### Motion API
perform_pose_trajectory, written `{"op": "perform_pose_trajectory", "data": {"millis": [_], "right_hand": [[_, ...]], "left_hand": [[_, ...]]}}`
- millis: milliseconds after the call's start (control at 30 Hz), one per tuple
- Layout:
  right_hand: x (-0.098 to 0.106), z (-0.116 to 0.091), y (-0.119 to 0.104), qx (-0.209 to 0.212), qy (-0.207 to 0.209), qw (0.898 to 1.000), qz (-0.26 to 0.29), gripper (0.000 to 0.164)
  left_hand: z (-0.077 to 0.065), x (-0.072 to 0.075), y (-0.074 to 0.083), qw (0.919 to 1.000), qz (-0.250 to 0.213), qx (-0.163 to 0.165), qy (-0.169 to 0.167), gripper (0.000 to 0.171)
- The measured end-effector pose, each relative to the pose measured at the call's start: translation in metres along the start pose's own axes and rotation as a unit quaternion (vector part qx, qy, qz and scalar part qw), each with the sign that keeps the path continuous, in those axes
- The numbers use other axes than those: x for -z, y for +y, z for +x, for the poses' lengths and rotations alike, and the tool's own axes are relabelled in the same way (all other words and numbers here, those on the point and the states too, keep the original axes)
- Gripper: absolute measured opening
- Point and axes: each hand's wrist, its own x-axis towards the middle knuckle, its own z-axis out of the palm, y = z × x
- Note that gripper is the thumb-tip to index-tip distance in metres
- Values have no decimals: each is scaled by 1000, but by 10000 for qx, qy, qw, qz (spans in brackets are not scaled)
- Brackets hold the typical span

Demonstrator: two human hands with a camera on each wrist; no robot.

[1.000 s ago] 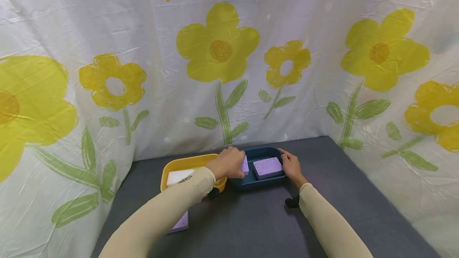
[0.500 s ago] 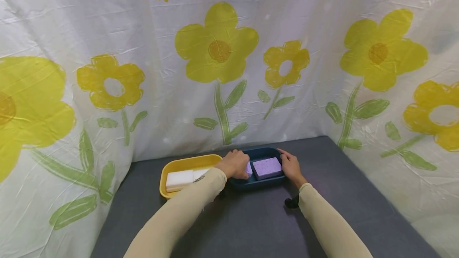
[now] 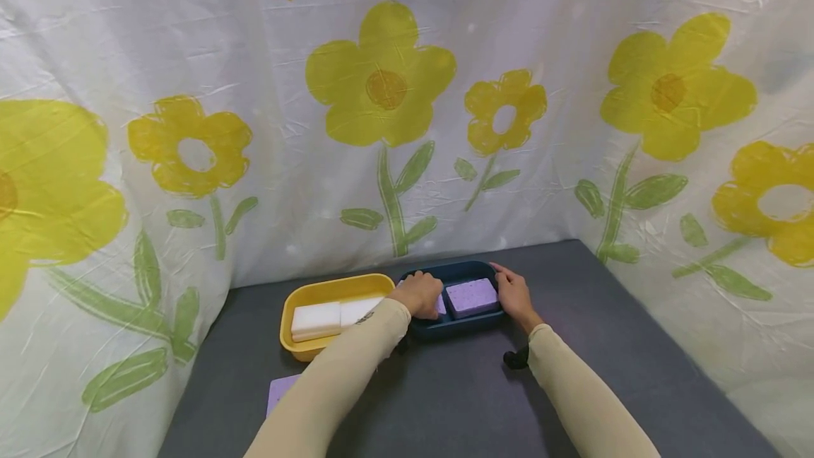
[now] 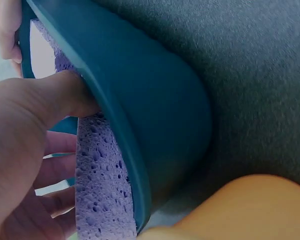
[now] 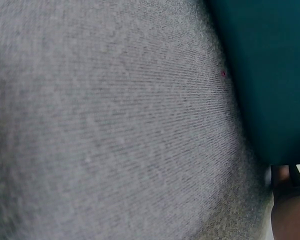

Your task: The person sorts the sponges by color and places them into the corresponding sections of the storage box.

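Note:
Inside the dark blue tray [image 3: 448, 329], at its left end, my left hand [image 3: 418, 297] holds a purple sponge [image 4: 102, 185]. In the left wrist view the thumb lies on the near face of this sponge, just inside the tray wall, with the fingers spread along the far side. My right hand [image 3: 514, 300] grips the tray's right rim. A second purple sponge [image 3: 473, 297] lies flat in the tray's right half, close to the right hand. The right wrist view has mostly cloth and the tray's outer wall [image 5: 270, 75].
A yellow tray [image 3: 307, 350] stands to the left of the blue one, with white sponges [image 3: 316, 320] in it. Another purple sponge [image 3: 280, 389] lies on the dark table, partly behind the left forearm. A white curtain [image 3: 273, 232] with painted flowers hangs behind the table.
The left hand has moved slightly right and down into the blue tray with its sponge. The right hand stays at the tray's rim. The left forearm has shifted right, uncovering more of the yellow tray.

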Motion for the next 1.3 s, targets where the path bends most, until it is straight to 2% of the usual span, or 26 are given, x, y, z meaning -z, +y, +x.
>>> {"op": "perform_pose_trajectory", "data": {"millis": [100,233,333,433,533,567,600,667,700,800,833,933,1133,1300], "right_hand": [[0,0,-1,5,-22,10000,-14,48],[-1,-1,-1,-19,-31,10000,0,48],[-1,0,0,-28,-38,10000,6,49],[-1,-1,1,-44,-106,9999,71,50],[0,-1,1,-51,-129,9998,118,50],[0,-1,1,-52,-139,9998,132,50],[0,0,1,-47,-135,9998,142,50],[0,-1,0,-36,-141,9998,162,51],[1,-1,0,-28,-149,9997,165,51],[0,-1,1,-1,-153,9997,174,50],[0,-1,1,3,-163,9997,180,50],[-1,-1,2,2,-170,9997,180,50],[-2,0,3,20,-131,9998,147,50],[1,3,5,79,-71,9998,145,49]], "left_hand": [[14,-12,-1,9999,-115,30,7,34],[40,-41,-5,9989,-442,101,76,29],[48,-54,-6,9968,-774,134,160,25],[44,-57,-4,9942,-1030,141,292,23],[36,-53,0,9919,-1193,217,384,27],[32,-50,2,9911,-1245,258,393,29],[35,-57,-1,9905,-1266,267,471,34],[32,-55,1,9884,-1406,345,453,42],[33,-57,0,9879,-1436,372,463,45],[47,-75,-8,9878,-1420,355,531,52],[47,-74,-8,9878,-1440,388,454,52],[60,-90,-16,9890,-1370,334,456,53],[63,-93,-19,9887,-1405,270,439,55],[56,-83,-16,9875,-1476,207,512,59]]}}
